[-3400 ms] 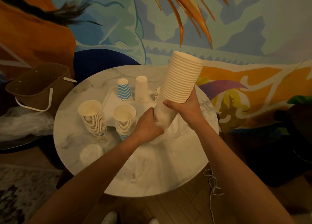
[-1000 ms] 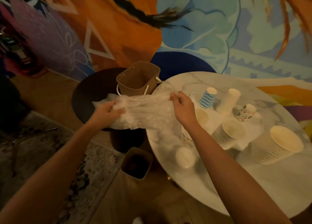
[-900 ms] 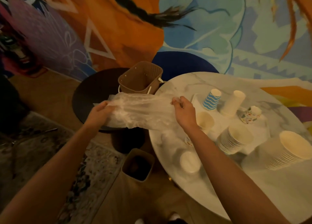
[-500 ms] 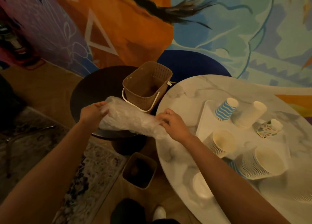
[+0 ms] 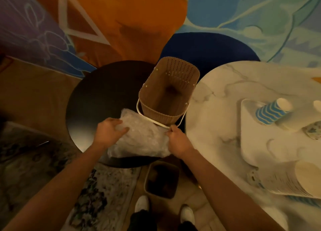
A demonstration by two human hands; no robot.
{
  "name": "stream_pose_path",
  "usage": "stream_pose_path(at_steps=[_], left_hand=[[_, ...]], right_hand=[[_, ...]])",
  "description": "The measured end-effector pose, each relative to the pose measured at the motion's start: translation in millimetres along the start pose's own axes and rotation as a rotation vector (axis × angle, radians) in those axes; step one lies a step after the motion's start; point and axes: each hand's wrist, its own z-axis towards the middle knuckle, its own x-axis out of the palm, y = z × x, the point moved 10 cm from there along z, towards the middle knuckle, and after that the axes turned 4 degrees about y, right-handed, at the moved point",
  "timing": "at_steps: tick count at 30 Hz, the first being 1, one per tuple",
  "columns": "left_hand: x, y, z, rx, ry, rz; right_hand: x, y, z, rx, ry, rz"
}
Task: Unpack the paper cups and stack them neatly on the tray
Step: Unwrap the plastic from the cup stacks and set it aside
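Observation:
Both hands hold a crumpled clear plastic wrapper (image 5: 140, 140) over the dark round side table (image 5: 104, 98). My left hand (image 5: 109, 131) grips its left end and my right hand (image 5: 177, 140) pinches its right end, just in front of the brown basket (image 5: 168, 91). On the marble table (image 5: 217, 109) at right lies the white tray (image 5: 251, 136) with an upturned blue-striped cup stack (image 5: 271, 111) and a patterned cup (image 5: 312, 130). A tall plain cup stack (image 5: 295, 182) lies near the lower right edge.
A small brown bin (image 5: 161, 180) stands on the floor under my hands, between the two tables. A patterned rug (image 5: 52, 178) covers the floor at left. My white shoes (image 5: 142, 204) show at the bottom. A painted mural wall runs behind.
The cup stack has come out of the wrapper and lies on the marble table. My view has swung left, and both hands have bunched the wrapper and carried it toward the basket.

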Motion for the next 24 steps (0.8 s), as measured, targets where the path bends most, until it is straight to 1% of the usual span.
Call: stream_pose_path(at_steps=[3, 6, 10, 14, 19, 21, 24], left_hand=[[26, 13, 23, 0.015, 0.112, 0.116], [45, 22, 41, 0.054, 0.19, 0.259], [61, 29, 51, 0.109, 0.256, 0.314], [64, 31, 49, 0.128, 0.226, 0.29], [60, 31, 47, 0.14, 0.206, 0.293], [53, 30, 46, 0.152, 0.183, 0.301], [35, 18, 36, 0.177, 0.071, 0.273]], right_hand=[[10, 6, 12, 0.033, 0.012, -0.02], [23, 10, 19, 0.065, 0.034, -0.056], [38, 5, 28, 0.109, 0.039, -0.047], [56, -1, 31, 0.153, 0.141, -0.025], [58, 0, 23, 0.159, 0.178, -0.021], [51, 0, 16, 0.162, 0.146, 0.01], [34, 0, 2, 0.172, 0.033, 0.069]])
